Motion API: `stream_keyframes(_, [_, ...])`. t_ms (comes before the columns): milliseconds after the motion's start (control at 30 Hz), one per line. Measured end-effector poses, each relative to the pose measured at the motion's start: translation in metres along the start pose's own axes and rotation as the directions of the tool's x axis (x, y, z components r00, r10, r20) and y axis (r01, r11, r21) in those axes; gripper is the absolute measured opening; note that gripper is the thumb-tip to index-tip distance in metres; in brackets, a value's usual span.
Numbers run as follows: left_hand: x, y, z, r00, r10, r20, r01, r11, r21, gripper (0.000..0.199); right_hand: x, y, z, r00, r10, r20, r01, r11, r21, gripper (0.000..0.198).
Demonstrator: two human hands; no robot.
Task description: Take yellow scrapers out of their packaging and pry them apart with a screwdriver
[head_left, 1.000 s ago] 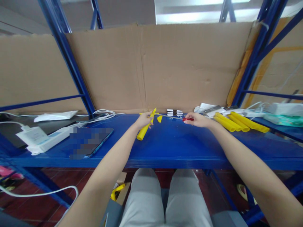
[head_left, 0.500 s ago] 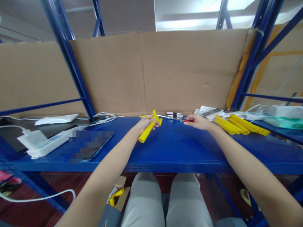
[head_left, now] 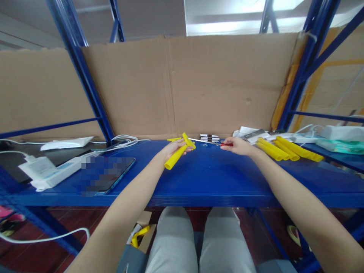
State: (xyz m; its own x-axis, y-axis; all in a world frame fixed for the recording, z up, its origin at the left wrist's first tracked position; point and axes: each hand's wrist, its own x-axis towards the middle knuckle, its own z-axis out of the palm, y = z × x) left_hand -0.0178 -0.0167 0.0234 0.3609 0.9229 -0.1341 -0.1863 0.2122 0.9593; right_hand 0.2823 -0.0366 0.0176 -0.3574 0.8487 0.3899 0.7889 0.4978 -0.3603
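Observation:
My left hand (head_left: 174,148) is closed around a yellow plastic piece (head_left: 175,156) with a round tube handle and short cross arms at its far end. My right hand (head_left: 238,145) grips the red handle of a screwdriver (head_left: 226,144). Its thin metal shaft points left, and the tip meets the far end of the yellow piece; exactly where it enters is too small to tell. Tiny loose bits, perhaps screws, lie on the blue shelf (head_left: 210,182) between the hands.
Several yellow tubes (head_left: 270,149) lie at right beside white packets. A tablet (head_left: 113,176) and a white power strip (head_left: 61,172) are at left. Small black-and-white packs (head_left: 209,137) sit by the cardboard wall (head_left: 222,83). Below, an open box holds yellow parts (head_left: 139,235).
The yellow piece has tilted slightly in my left hand, its near end shifting a little left and up. My right hand stays in place on the screwdriver.

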Motion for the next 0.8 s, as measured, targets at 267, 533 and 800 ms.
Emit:
stream_keyframes(267, [0.0045,-0.0028,-0.0025,1.0,0.003,-0.002,-0.003,0.999,0.033,0.05,-0.0014,-0.0033,-0.0014,1.0,-0.004,-0.011,0.004,1.0,-0.027,0.037])
stream_keyframes(533, [0.0017,-0.0043,0.0015,0.998,0.056,-0.042,-0.05,0.99,0.13,0.047,-0.0022,-0.0058,-0.0033,1.0,0.002,-0.024,-0.004,0.998,-0.068,0.031])
stream_keyframes(800, [0.0013,-0.0022,0.0023,0.997,0.07,-0.043,-0.062,0.984,0.169,0.05,-0.0026,-0.0072,-0.003,0.995,-0.062,-0.084,0.051,0.991,-0.121,0.029])
